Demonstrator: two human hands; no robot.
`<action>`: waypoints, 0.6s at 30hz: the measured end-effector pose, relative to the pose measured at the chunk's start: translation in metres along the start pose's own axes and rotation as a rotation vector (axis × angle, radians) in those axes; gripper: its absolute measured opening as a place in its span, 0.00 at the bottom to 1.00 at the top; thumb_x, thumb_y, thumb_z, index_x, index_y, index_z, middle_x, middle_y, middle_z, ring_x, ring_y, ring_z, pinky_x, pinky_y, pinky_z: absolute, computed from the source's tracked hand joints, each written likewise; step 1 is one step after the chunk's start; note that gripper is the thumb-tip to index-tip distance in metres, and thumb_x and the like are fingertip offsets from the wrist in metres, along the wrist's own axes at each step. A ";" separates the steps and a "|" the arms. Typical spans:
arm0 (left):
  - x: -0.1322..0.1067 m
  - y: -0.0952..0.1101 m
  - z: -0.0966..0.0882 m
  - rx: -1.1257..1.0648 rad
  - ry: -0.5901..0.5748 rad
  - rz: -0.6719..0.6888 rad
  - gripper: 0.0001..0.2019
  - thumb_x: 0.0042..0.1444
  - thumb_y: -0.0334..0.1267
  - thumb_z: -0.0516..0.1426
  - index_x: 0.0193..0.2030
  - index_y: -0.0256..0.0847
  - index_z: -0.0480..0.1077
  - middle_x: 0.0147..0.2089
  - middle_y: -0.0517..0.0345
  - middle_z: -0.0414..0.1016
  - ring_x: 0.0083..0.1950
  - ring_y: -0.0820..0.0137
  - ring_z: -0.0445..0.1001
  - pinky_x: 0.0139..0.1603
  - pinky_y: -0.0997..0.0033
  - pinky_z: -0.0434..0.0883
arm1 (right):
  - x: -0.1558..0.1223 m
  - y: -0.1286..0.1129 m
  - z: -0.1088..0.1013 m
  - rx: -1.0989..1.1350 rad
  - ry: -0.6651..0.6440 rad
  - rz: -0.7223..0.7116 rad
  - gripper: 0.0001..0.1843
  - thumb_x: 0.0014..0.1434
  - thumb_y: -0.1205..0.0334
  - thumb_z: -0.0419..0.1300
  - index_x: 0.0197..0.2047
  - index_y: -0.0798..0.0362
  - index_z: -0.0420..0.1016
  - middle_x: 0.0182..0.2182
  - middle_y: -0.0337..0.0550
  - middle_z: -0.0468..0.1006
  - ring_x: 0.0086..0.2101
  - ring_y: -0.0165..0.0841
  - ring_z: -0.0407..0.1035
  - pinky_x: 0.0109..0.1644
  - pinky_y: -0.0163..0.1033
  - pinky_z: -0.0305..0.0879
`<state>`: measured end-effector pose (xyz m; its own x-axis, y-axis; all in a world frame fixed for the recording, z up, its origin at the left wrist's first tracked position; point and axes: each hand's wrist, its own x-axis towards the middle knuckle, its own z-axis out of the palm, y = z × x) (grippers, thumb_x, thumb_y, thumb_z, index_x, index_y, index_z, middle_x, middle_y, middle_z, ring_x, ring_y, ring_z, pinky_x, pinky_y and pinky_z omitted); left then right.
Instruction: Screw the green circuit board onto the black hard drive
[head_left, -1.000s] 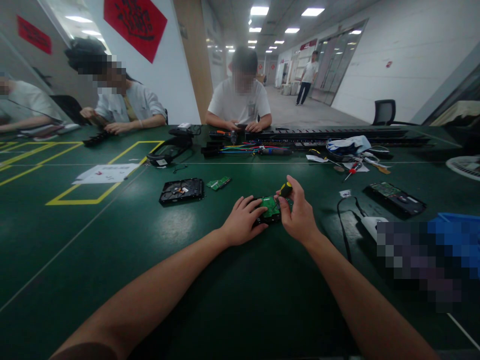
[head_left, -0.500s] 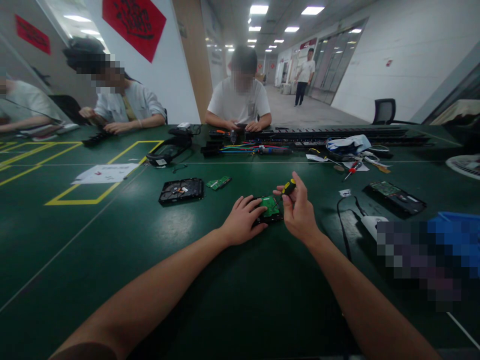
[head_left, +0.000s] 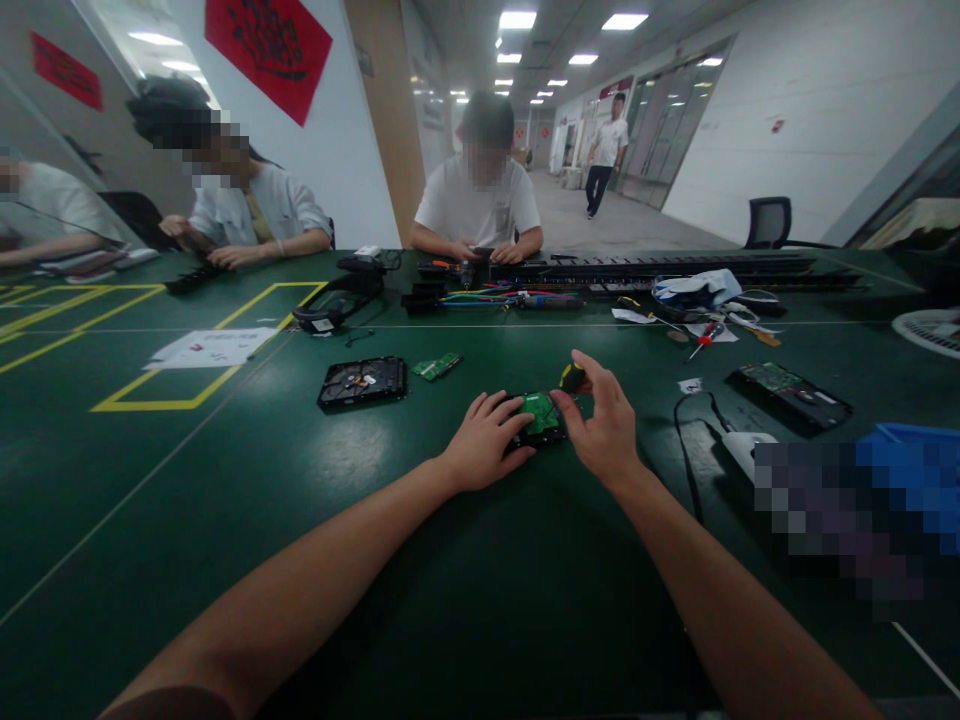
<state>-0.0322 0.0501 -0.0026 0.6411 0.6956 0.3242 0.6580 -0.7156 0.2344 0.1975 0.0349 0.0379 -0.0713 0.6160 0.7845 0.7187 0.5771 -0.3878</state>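
Observation:
A hard drive (head_left: 539,410) with a green circuit board facing up lies on the table in front of me. My left hand (head_left: 484,442) holds it from the left, fingers across its top and thumb along its near edge. In my right hand (head_left: 609,425) is a yellow-and-black screwdriver (head_left: 572,376), pinched between thumb and fingers. Its handle leans up and to the right, and its shaft points down at the board's right part. Exactly where the tip touches I cannot tell. Left of the drive lie a loose green circuit board (head_left: 438,367) and another hard drive (head_left: 363,383).
On the right are a third hard drive (head_left: 789,396), a red-handled screwdriver (head_left: 705,342) and a blue bin (head_left: 915,470). Wires (head_left: 487,298) and long black rails (head_left: 660,268) line the back. A headset-like device (head_left: 337,300) stands back left. Co-workers sit across the table.
My right hand has shifted slightly left and down with the screwdriver, its fingers closing nearer the shaft. My left hand and the drive have stayed put. A distant person has walked a step.

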 end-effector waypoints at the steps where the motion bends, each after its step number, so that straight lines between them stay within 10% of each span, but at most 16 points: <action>1: 0.000 0.000 0.000 -0.003 0.002 0.000 0.27 0.69 0.53 0.61 0.71 0.48 0.69 0.76 0.48 0.65 0.80 0.45 0.55 0.80 0.32 0.52 | -0.001 0.000 0.000 0.008 -0.002 0.008 0.34 0.72 0.57 0.62 0.77 0.37 0.58 0.58 0.50 0.79 0.46 0.45 0.78 0.54 0.59 0.79; 18: 0.000 0.001 -0.001 0.010 -0.006 0.003 0.27 0.70 0.54 0.60 0.70 0.46 0.69 0.76 0.47 0.65 0.80 0.45 0.55 0.80 0.33 0.52 | -0.003 0.000 0.002 0.057 -0.040 0.012 0.36 0.73 0.59 0.58 0.79 0.40 0.53 0.66 0.54 0.74 0.51 0.46 0.79 0.59 0.61 0.78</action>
<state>-0.0317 0.0493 -0.0009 0.6455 0.6935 0.3199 0.6597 -0.7174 0.2241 0.1966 0.0340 0.0344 -0.0914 0.6432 0.7602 0.6791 0.5987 -0.4249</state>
